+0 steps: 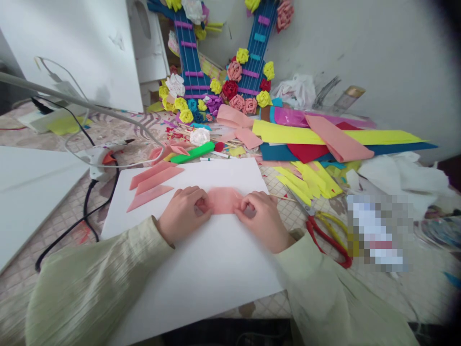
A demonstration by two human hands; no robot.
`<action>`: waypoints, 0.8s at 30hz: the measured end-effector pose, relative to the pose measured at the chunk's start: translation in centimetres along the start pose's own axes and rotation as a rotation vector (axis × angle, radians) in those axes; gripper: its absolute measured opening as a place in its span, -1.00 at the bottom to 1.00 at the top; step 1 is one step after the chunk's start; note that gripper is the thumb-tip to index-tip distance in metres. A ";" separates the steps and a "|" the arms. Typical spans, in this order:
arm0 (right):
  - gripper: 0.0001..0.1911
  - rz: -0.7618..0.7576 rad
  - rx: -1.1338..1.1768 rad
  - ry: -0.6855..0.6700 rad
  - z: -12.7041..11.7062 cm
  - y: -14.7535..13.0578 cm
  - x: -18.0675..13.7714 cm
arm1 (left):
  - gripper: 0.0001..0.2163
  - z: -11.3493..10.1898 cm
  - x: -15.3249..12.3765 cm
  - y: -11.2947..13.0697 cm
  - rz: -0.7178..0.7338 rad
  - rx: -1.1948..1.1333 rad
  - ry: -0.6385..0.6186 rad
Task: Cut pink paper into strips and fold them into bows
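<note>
Between my hands a piece of pink crepe paper is held by its two ends, a little blurred, over a white board. My left hand pinches its left end with curled fingers. At the right end, my right hand pinches it the same way. Several folded pink paper strips lie on the board left of my left hand. A wooden stick lies beside my right hand. Scissors with red and yellow handles rest to the right of it.
A glue gun with a black cord lies at left. Behind the board are a green marker, yellow strips and long coloured paper sheets. Two blue guitar-shaped pieces with paper flowers lean on the wall. White plastic sits right.
</note>
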State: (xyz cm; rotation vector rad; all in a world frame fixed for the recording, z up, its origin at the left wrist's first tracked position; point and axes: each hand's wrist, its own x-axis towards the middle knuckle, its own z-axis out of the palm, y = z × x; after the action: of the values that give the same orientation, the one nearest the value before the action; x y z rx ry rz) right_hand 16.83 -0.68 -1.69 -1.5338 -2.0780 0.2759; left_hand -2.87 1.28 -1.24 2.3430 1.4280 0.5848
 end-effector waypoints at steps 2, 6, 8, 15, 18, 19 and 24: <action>-0.95 -0.090 -0.052 -0.001 0.1 -0.3 -0.3 | -0.96 0.0 0.0 0.0 -0.002 0.004 0.000; -0.76 -0.244 -0.156 -0.055 0.3 -0.7 -0.6 | -0.96 0.1 0.0 0.0 0.000 0.006 0.010; -0.75 -0.302 -0.198 -0.100 0.2 -0.9 -0.7 | -0.94 0.2 0.0 0.0 0.003 0.010 0.011; -0.73 -0.404 -0.298 -0.177 0.2 -1.4 -0.8 | -0.94 0.2 -0.1 -0.1 0.016 0.036 -0.001; -0.70 -0.411 -0.297 -0.206 0.1 -1.6 -0.8 | -0.94 0.2 -0.1 -0.1 0.016 0.042 -0.006; -0.70 -0.406 -0.295 -0.212 0.1 -1.6 -0.8 | -0.94 0.2 -0.1 -0.1 0.016 0.043 -0.007; -0.73 -0.362 -0.271 -0.215 -0.1 -1.5 -0.7 | -0.94 0.1 0.0 -0.1 0.013 0.033 -0.011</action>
State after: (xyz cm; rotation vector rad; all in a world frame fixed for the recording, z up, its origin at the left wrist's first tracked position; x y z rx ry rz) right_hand 15.78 -1.89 -1.15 -1.2795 -2.6019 0.0238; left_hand -2.89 1.26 -1.35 2.3795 1.4289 0.5548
